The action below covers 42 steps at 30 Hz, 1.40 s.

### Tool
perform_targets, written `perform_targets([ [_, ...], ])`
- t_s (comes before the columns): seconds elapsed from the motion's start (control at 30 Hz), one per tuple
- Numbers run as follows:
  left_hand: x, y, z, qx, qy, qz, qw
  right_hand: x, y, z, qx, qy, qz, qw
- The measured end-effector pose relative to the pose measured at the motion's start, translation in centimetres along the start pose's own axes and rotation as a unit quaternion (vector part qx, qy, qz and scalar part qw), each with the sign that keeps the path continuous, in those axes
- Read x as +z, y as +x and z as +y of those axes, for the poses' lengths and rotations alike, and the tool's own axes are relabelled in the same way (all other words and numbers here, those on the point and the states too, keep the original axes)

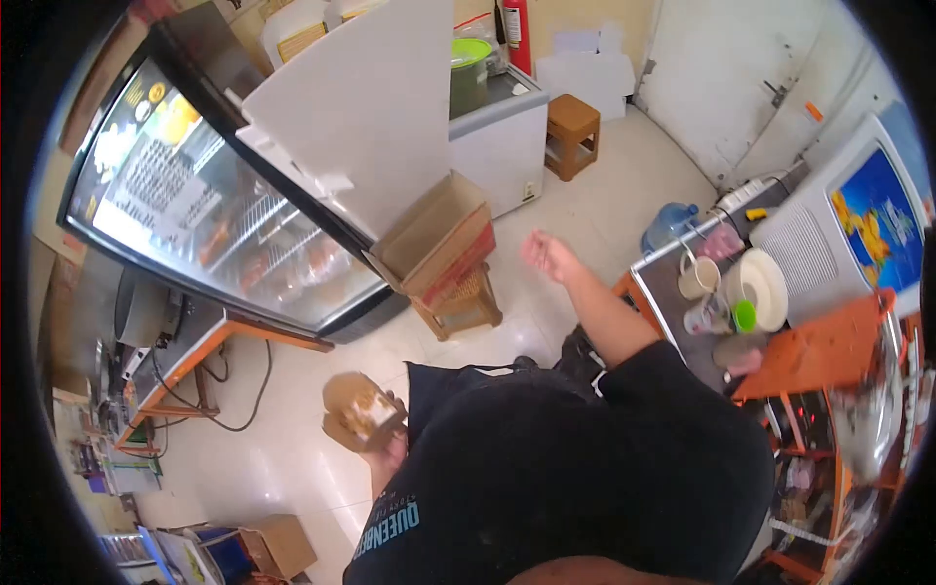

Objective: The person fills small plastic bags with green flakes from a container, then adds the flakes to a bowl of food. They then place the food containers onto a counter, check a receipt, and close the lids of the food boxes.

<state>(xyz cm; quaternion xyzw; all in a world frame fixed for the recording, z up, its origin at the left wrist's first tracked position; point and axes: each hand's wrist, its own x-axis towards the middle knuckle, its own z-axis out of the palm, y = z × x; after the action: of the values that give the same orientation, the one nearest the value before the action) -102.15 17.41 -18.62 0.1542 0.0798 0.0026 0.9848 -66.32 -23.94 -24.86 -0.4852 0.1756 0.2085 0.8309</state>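
**Open food box was held mouth-up in a packed workroom**

In the head view, a person in a black top stood on a pale tiled floor (278,468), the left grip (388,450) closed round the lower side of a brown food box (341,429). Its flaps stood open and pale, browned food (363,411) showed inside; the mouth faced up, probably so nothing would spill. The box was off the person's left side, clear of any table.

The right grip (552,257) was thrust forward, fingers loosely curled. Nothing showed in it, though how far it was closed could not be told. Nearest it was a cardboard carton (464,265), open-topped and tilted on a stool (468,291), seemingly set there to keep it off the floor and within reach.

At the right, a table (666,283) carried a pitcher (696,281) near its left edge and a green cup (745,316) farther in, grouped perhaps for handy use. At the left, a glass-fronted refrigerator (258,229) stood beyond a second table (278,334) with an orange edge.
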Motion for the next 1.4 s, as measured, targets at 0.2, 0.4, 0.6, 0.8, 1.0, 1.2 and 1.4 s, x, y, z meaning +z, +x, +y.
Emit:
perform_targets([
  [0.2,2.2,9.8,-1.6,0.060,0.027,0.101,0.993,5.8,22.1,-20.5,-0.090,0.027,-0.025,0.995],
  [0.4,3.5,22.9,-2.4,0.107,0.046,0.144,0.983,11.7,34.7,-32.7,-0.117,0.083,0.006,0.990],
  [0.6,5.1,35.3,-8.6,0.184,0.030,0.186,0.965,13.1,50.0,-40.0,-0.131,-0.062,0.025,0.989],
  [0.8,10.3,43.2,-15.8,0.265,-0.002,0.246,0.932,13.1,52.3,-45.3,-0.190,-0.139,-0.032,0.971],
  [1.0,12.8,44.7,-20.2,0.315,-0.017,0.289,0.904,13.9,61.5,-54.9,-0.217,-0.038,-0.083,0.972],
  [1.2,12.0,44.9,-23.4,0.383,-0.043,0.346,0.856,16.6,70.8,-59.5,-0.112,-0.437,-0.159,0.878],
  [1.4,13.1,48.6,-29.0,0.438,-0.076,0.436,0.783,22.6,73.4,-51.6,-0.083,-0.700,-0.529,0.474],
])
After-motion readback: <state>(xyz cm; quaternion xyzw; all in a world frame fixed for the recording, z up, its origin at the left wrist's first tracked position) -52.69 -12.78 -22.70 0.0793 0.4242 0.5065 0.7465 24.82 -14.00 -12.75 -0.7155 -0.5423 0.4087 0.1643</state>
